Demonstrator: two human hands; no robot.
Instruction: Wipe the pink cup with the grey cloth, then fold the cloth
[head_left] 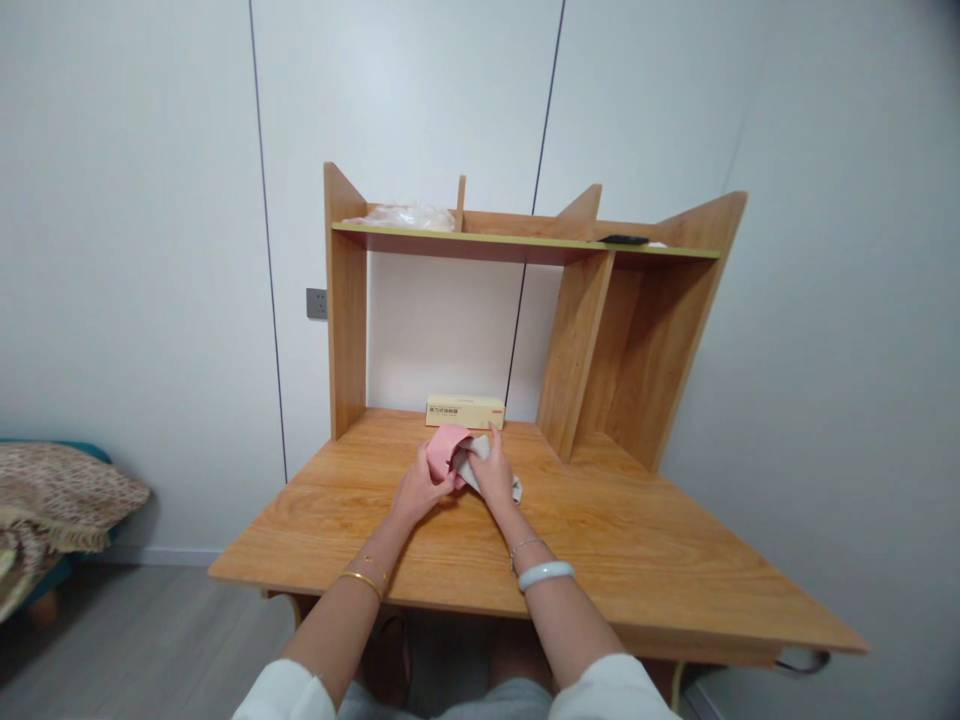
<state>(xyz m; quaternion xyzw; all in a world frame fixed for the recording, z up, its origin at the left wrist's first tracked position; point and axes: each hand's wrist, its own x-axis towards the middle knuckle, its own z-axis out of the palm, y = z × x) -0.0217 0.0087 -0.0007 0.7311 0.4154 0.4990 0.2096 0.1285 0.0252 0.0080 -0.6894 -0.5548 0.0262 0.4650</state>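
Note:
My left hand (418, 487) is wrapped round a pink container (444, 447), tilted with its dark opening facing right. A light grey cloth (480, 447) is bunched in my right hand (493, 476) at that opening, and part of it hangs out past the hand's right side. The fingertips of my right hand are partly hidden by the cloth and the container's rim. Both hands are above the middle of the wooden desk (600, 540). Just behind them lies a long pale yellow box (465, 411) with printed lettering.
A wooden shelf unit (349, 320) rises from the desk's back, with an upright divider (577, 350) on the right. Clear plastic wrapping (405, 217) and a flat black item (624, 240) lie on its upper shelf. A patterned blanket (60, 500) covers furniture at left.

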